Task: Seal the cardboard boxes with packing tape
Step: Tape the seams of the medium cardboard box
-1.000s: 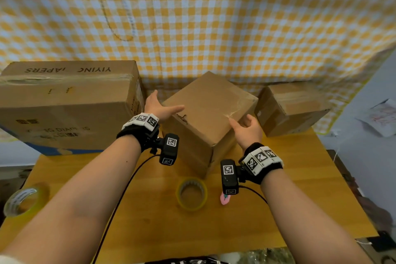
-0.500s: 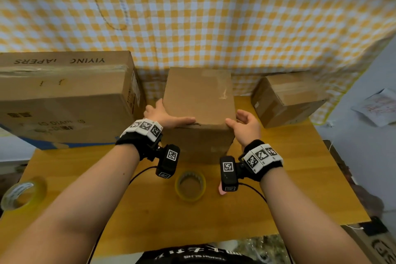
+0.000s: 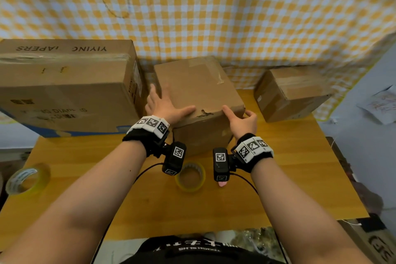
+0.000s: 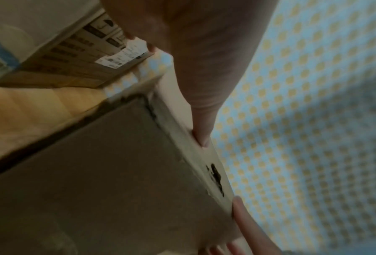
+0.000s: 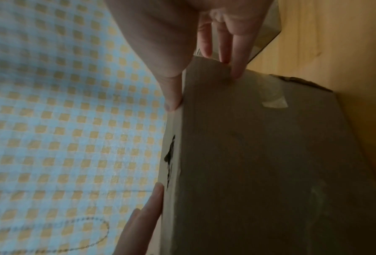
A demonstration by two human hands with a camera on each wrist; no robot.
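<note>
The middle cardboard box [image 3: 199,90] sits on the wooden table [image 3: 278,178], old tape on its top and a small tear on the near top edge. My left hand [image 3: 166,106] rests on its near left corner, thumb along the top edge [image 4: 201,136], fingers straight against the left side. At the near right corner my right hand [image 3: 243,119] grips the box [image 5: 270,155], thumb on top, fingers down the right side. A yellow tape roll [image 3: 189,176] lies flat just in front of the box, between my wrists.
A large printed carton [image 3: 64,88] stands close on the left, almost touching my left hand. A smaller taped box [image 3: 291,94] sits at the back right. A second tape roll [image 3: 27,178] stands near the table's left edge. Checked cloth hangs behind.
The middle box has gone from a corner-on tilt to lying flat with its top up. Both hands stayed at its near corners, and the left palm has slid further onto it.
</note>
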